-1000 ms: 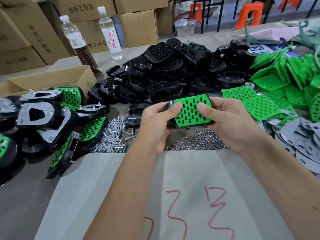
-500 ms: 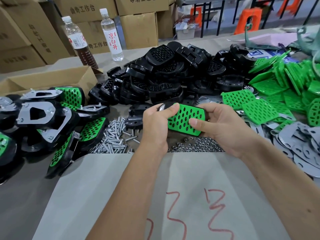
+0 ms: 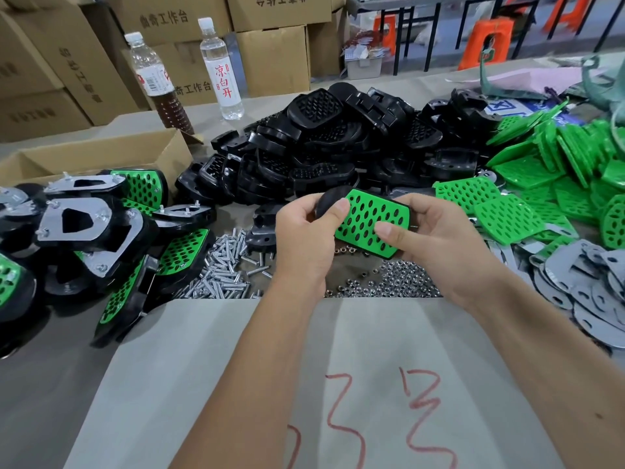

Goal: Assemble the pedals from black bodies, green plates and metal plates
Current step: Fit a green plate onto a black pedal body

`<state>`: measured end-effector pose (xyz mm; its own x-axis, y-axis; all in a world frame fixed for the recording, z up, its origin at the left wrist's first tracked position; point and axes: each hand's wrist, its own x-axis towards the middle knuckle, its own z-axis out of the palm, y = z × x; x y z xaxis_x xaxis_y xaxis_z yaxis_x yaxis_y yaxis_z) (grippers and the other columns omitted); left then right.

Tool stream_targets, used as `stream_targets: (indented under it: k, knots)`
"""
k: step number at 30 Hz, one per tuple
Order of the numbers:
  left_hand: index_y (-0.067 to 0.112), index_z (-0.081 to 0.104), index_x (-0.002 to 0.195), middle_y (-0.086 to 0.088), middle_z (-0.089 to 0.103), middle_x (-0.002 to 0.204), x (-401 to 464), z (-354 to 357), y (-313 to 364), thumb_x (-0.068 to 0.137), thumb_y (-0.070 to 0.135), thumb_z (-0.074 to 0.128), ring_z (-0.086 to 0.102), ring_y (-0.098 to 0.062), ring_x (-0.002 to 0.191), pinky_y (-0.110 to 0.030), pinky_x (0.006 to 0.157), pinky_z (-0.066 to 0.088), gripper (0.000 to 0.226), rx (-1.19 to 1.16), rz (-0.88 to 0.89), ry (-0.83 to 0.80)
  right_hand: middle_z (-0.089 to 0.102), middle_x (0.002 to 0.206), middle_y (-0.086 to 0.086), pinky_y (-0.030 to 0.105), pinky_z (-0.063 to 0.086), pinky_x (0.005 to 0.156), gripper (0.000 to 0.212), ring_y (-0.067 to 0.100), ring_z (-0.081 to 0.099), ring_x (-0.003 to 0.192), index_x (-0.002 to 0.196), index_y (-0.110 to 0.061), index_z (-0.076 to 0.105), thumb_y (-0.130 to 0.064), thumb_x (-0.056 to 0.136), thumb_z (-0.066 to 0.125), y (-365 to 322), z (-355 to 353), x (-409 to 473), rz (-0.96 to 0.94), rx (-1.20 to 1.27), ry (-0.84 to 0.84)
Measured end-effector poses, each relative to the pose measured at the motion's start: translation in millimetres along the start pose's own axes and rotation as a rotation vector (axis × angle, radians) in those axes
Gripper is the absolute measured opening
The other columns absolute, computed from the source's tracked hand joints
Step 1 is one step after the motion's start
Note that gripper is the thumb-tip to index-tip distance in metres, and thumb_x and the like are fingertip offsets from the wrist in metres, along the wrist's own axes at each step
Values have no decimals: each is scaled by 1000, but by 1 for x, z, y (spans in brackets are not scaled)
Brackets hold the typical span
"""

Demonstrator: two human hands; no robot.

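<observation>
Both hands hold one pedal above the table's middle: a green perforated plate [image 3: 367,221] seated on a black body [image 3: 329,199]. My left hand [image 3: 304,231] grips its left end, thumb on the plate's edge. My right hand [image 3: 429,231] grips the right end, thumb pressed on the green face. Behind lies a heap of black bodies [image 3: 338,147]. Loose green plates [image 3: 558,170] are piled at the right, metal plates [image 3: 588,286] at the near right. Assembled pedals [image 3: 84,228] are stacked at the left.
Screws [image 3: 223,269] and small nuts [image 3: 389,282] lie in two piles under the hands. A grey sheet [image 3: 338,384] with red marks covers the near table. An open carton [image 3: 101,154], two bottles [image 3: 221,69] and stacked boxes stand at the back left.
The pedal has tilted in my hands, its right end now lower and nearer to me. Both hands shifted slightly lower over the nuts. My grip on it stays the same.
</observation>
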<state>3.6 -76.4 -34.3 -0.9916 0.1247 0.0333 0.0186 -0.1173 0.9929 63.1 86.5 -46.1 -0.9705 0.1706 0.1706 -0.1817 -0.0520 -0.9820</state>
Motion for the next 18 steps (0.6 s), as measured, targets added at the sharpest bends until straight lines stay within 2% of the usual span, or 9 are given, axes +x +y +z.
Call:
stream_targets:
  k: [2,4,8,10,12,15,18]
  knots:
    - [17,78,91,-1,73,81,2,0,-2,95,9,72,66,-14,78,-42,78,61,11,108,74,20,78,105,14,46,63,82,25,34,76,98,112,-9,70,-15,88,76,1,3,0,35,-35,-43]
    - [16,78,91,3,71,77,1,0,-3,93,11,73,62,-10,72,-38,73,57,8,202,134,-7,78,102,13,45,65,77,17,34,77,94,110,-10,73,-14,94,72,1,3,-1,55,-62,-56]
    - [13,79,94,0,72,77,-1,-5,4,93,10,72,66,-17,78,-56,82,62,8,118,80,-146,78,96,18,39,63,71,26,33,77,86,102,-4,76,-25,87,73,-4,0,-4,42,-16,-59]
    - [13,79,95,-2,73,80,0,-8,6,93,11,73,68,-22,81,-61,84,61,7,66,38,-196,77,95,20,40,63,69,28,32,76,83,100,0,74,-23,85,74,-6,0,-5,10,-2,-59]
    - [13,79,96,1,73,79,0,-8,6,95,10,72,67,-17,79,-54,82,60,8,77,52,-199,77,96,20,43,63,70,29,32,76,84,101,2,72,-22,85,73,-6,2,-6,12,5,-59]
    - [14,78,98,8,70,76,-1,-4,3,95,10,70,63,-7,75,-33,73,55,8,137,140,-163,77,106,21,47,61,81,36,34,74,93,111,1,73,-27,88,67,-7,3,-5,133,70,-101]
    - [19,76,95,6,71,81,-2,2,1,87,23,69,63,-7,77,-28,74,53,11,170,227,-150,74,115,25,48,58,87,40,38,72,101,117,4,72,-27,94,61,-9,6,-6,179,171,-93]
